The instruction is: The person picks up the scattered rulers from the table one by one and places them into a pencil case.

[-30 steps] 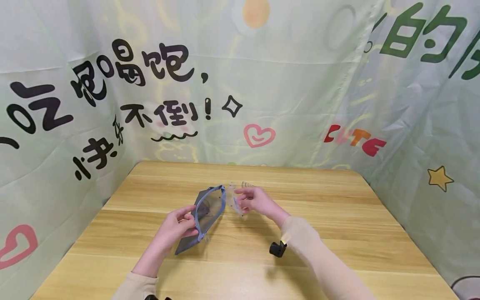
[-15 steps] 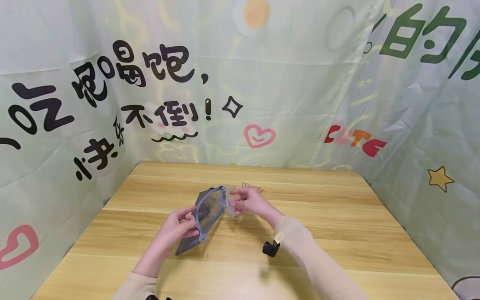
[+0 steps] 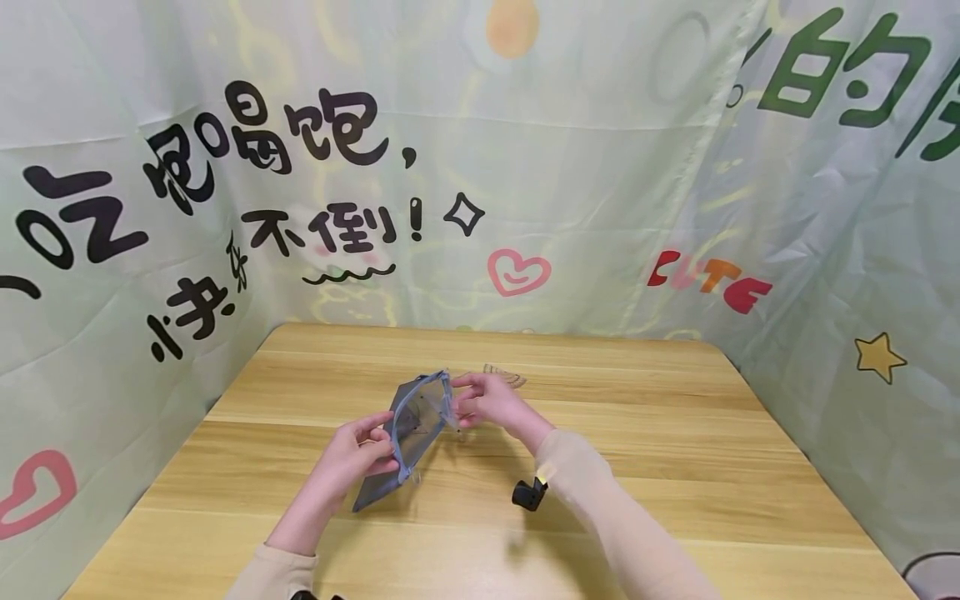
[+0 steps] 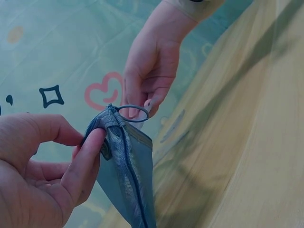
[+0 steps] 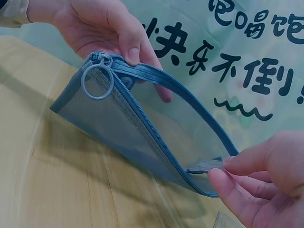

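Note:
A blue-grey mesh zip pouch (image 3: 375, 490) stands tilted over the table with its mouth spread wide. My left hand (image 3: 354, 448) pinches the near side of its zipped rim between thumb and fingers. At the far end of the mouth, my right hand (image 3: 489, 400) holds a thin clear plastic ruler (image 5: 205, 165) between thumb and fingertips. One end of that ruler reaches inside the opening; its full shape is hidden. A round pull ring (image 5: 97, 83) hangs from the zip near my left hand. Faint dark lines show inside the pouch, too unclear to name.
A clear protractor (image 3: 507, 377) with dark markings lies on the wooden table (image 3: 637, 467), just beyond my right hand. Printed cloth (image 3: 585, 192) hangs around the back and sides. A small black camera (image 3: 529, 495) is worn on the right wrist.
My right hand has moved left with the clear ruler, bringing it from beside the pouch into its mouth. The protractor shows more fully now. My left hand and the pouch have stayed almost still.

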The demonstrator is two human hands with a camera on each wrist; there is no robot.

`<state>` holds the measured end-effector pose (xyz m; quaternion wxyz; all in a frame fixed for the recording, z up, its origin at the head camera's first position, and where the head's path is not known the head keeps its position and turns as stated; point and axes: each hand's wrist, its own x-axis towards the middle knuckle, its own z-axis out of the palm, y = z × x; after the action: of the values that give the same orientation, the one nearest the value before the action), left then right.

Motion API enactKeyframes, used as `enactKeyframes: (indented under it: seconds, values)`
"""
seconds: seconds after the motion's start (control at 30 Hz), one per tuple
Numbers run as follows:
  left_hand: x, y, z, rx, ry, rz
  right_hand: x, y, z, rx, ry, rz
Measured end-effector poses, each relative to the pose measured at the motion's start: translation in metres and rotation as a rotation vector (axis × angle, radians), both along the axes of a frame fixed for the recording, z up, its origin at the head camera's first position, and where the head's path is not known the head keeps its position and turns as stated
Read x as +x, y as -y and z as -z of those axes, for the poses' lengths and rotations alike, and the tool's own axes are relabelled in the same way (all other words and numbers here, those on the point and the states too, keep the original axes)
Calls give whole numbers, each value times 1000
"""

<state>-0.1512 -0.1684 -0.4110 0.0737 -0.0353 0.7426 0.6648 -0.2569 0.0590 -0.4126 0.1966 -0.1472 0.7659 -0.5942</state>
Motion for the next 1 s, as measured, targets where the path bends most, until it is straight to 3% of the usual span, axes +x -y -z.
enactKeyframes:
  seconds: [1.0]
  values:
    - [0, 0, 0, 8, -9, 28, -3, 20, 6, -53, 87, 7]
